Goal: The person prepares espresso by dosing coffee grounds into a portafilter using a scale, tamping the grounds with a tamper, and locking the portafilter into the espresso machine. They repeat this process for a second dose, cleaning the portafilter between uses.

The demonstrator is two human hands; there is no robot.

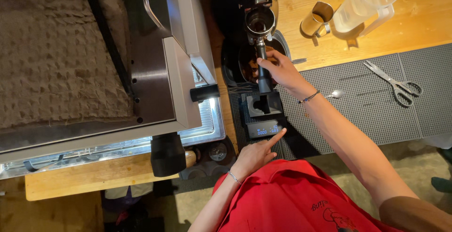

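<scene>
Now right hand (278,69) on portafilter (262,48)

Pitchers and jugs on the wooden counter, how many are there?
2: a small steel milk pitcher right of the grinder, and a clear plastic jug just right of it. Others may sit outside the frame.

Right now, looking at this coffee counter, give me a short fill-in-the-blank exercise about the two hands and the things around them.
1. The right hand grips the black handle of the ____, held at the grinder.
2. The left hand points one finger at the small digital ____.
3. On the grey mat, right of the spoon, lies a pair of ____.
4. Beside the clear plastic jug on the wooden counter stands a small ____ pitcher.

Missing words: portafilter; scale; scissors; metal
</scene>
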